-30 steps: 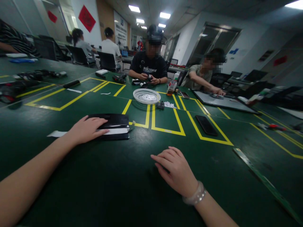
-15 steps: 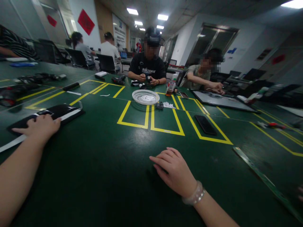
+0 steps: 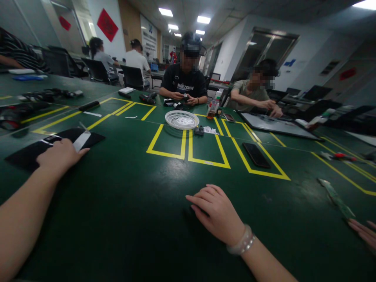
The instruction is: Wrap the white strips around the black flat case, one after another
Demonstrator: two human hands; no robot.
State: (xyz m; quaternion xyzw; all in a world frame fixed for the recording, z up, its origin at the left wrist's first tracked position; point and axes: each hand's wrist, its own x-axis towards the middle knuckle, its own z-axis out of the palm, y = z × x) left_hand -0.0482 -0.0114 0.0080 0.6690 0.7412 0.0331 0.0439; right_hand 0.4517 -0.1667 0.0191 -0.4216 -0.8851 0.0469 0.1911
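A black flat pouch (image 3: 25, 156) lies on the green table at the left, with a pale strip (image 3: 82, 140) running up from beside my fingers; the strip's upper end looks thin and blurred. My left hand (image 3: 60, 156) rests on the pouch, its thumb stretched out to the right and its other fingers lying over the black surface. What is under the palm is hidden. My right hand (image 3: 219, 213), with a clear beaded bracelet (image 3: 243, 243) at the wrist, is low over the bare tabletop. Its fingers are loosely bent, thumb apart, holding nothing.
Yellow tape outlines mark the table (image 3: 152, 219). A white basket (image 3: 182, 120), a bottle (image 3: 212, 107) and a black phone (image 3: 256, 154) stand or lie ahead. At the right edge another person's hand (image 3: 366, 233) touches a long green strip (image 3: 336, 197). Two people sit across.
My left hand has slid slightly right over the pouch, which now looks flatter and duller. The strip's lower-left stretch no longer shows. The green strip has shifted, with another person's hand at it.
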